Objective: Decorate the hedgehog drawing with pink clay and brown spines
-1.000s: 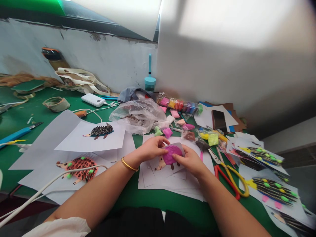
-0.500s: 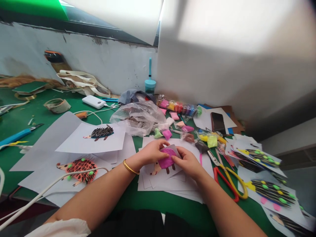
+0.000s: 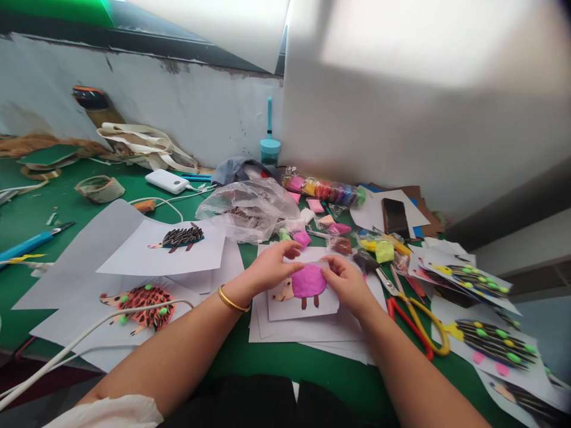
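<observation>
The paper card (image 3: 303, 294) now lies flatter on the near paper stack; left hand (image 3: 267, 267) and right hand (image 3: 348, 282) pinch its far edge. Pink clay body (image 3: 308, 280) is laid, spines not yet added

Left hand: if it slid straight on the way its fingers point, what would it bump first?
Probably the right hand. The left hand points across the top edge of the pink hedgehog paper toward it, and their fingertips nearly meet there; depth is hard to judge.
</observation>
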`<state>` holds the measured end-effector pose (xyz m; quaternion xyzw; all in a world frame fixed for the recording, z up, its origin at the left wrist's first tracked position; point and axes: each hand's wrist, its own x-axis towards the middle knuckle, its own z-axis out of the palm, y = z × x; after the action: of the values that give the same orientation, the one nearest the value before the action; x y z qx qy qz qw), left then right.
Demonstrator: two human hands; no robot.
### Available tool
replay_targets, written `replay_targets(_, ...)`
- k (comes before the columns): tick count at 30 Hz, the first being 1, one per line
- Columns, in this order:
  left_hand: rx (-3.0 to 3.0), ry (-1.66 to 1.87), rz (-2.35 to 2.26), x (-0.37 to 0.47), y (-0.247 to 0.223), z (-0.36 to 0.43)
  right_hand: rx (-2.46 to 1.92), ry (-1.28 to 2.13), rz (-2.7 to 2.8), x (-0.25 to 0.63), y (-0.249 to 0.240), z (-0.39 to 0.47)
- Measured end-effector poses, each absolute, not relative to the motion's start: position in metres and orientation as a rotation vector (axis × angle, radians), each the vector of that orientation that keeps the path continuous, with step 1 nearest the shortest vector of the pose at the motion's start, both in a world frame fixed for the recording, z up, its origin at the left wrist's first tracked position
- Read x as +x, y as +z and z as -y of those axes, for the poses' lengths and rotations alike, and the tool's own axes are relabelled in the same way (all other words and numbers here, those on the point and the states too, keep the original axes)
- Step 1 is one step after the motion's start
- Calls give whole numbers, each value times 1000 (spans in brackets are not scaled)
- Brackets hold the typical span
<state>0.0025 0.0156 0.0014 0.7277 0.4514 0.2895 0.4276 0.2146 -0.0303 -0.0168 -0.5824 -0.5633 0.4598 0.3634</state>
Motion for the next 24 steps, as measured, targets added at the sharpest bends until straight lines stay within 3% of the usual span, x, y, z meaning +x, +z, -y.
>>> replay_targets(4,1997,856,-1294,-2,10,-19,-1714,905,1701,226,-19,26)
replay_targets(9,2224,764,-1319,-3,11,-6,-1905,639,1867,235,-10,24)
replay_targets(13,2510,496,-1106,1,4,20,-1932,564,1953,236,-7,22)
replay_targets(24,2584,297,-1135,-2,-13,36,-1970,465,2142,232,-14,20)
